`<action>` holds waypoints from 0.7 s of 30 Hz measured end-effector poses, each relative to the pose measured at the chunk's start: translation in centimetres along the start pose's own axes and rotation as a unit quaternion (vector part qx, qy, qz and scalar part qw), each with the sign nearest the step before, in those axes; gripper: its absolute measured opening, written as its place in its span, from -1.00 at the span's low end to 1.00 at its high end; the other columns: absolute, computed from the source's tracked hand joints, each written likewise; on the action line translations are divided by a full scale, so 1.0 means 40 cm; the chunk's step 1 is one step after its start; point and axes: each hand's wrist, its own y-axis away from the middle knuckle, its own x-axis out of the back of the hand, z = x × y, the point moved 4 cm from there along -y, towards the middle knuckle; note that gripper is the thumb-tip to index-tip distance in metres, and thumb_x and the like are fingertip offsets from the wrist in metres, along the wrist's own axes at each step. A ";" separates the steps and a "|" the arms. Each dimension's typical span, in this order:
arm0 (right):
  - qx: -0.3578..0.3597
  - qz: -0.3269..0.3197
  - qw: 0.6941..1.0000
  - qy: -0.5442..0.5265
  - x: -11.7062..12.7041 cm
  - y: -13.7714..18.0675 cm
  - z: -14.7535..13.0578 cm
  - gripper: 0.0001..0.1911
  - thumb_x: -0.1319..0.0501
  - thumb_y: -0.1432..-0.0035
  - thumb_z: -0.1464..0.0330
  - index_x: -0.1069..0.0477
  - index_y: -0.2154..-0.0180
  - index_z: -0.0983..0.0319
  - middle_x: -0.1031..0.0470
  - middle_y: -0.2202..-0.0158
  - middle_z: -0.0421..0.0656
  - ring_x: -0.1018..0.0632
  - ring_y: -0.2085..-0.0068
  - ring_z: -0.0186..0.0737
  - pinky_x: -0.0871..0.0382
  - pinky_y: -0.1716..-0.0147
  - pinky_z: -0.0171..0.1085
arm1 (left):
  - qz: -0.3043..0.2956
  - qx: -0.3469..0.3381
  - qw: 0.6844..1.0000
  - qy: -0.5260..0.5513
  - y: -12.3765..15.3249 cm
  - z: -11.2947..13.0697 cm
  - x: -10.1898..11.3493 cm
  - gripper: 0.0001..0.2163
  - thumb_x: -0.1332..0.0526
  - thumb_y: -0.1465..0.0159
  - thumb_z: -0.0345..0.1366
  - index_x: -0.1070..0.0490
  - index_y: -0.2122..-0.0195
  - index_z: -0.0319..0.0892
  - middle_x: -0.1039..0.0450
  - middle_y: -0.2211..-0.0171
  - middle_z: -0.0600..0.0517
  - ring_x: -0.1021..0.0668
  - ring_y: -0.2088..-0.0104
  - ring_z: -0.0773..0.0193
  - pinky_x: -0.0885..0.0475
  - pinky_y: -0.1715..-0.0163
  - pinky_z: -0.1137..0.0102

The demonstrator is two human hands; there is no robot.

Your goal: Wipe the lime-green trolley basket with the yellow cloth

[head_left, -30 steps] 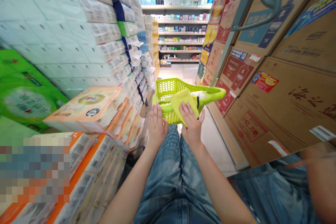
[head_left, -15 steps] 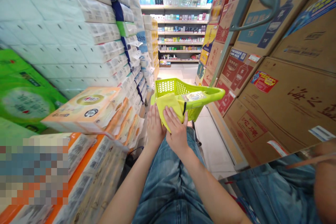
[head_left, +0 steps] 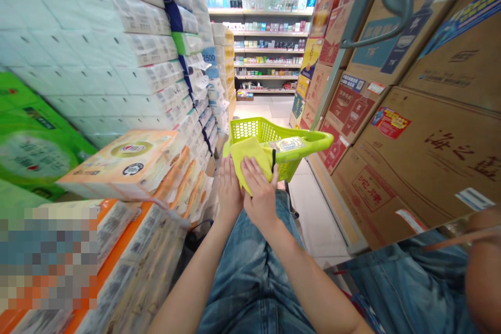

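Note:
A lime-green shopping basket with a slotted wall sits in front of my knees, its long handle pointing right. A yellow cloth drapes over its near side. My right hand holds the cloth against the basket, fingers stretched along it and thumb apart on the right. Beside it, my left hand rests upright with straight fingers against the basket's near left side, at the cloth's edge. The palms are hidden. A clear label plate and a black band show near the handle.
Stacked tissue packs rise on the left, with an orange-and-white pack near my left arm. Cardboard cartons line the right. A grey handle hangs at upper right. Stocked shelves stand beyond the tiled floor.
The cloth's upper edge has shifted slightly up with my right hand on it. My left hand keeps its place against the basket. The whole view has drifted a little left.

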 end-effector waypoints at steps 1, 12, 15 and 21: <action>0.011 -0.007 1.000 -0.002 0.000 0.001 -0.001 -0.33 0.03 -0.13 0.57 -0.21 -0.28 0.19 -0.31 -0.30 -0.12 -0.25 -0.35 -0.28 0.52 -0.39 0.03 | -0.003 -0.004 1.000 0.002 0.000 -0.002 0.002 -0.40 0.05 -0.39 -0.38 0.24 -0.43 -0.33 0.02 -0.40 -0.33 0.02 -0.43 0.01 -0.11 -0.34 -0.01; -0.069 0.058 0.995 0.036 0.068 0.000 0.118 -0.23 0.06 -0.05 0.61 -0.19 -0.30 0.11 -0.29 -0.32 -0.16 -0.21 -0.38 -0.18 0.46 -0.37 0.18 | 0.014 -0.008 1.000 -0.004 -0.007 0.010 0.003 -0.29 -0.07 -0.31 -0.45 0.25 -0.43 -0.31 -0.01 -0.39 -0.28 0.02 -0.43 0.03 -0.07 -0.36 0.02; -0.072 0.045 0.996 0.025 0.036 0.000 0.075 -0.23 0.06 -0.06 0.61 -0.16 -0.31 0.16 -0.26 -0.33 -0.13 -0.17 -0.39 -0.19 0.46 -0.37 0.17 | 0.015 -0.004 1.000 -0.005 -0.007 0.011 0.005 -0.30 -0.06 -0.32 -0.43 0.26 -0.43 -0.31 -0.01 -0.39 -0.30 0.02 -0.43 0.02 -0.07 -0.35 0.00; 0.020 -0.015 1.000 -0.009 0.002 0.006 0.005 -0.31 0.03 -0.14 0.58 -0.18 -0.30 0.17 -0.31 -0.31 -0.13 -0.23 -0.36 -0.26 0.50 -0.39 0.06 | -0.002 -0.005 1.000 0.002 -0.001 0.002 0.006 -0.38 0.03 -0.38 -0.38 0.24 -0.43 -0.33 0.01 -0.39 -0.33 0.00 -0.42 0.01 -0.12 -0.33 -0.03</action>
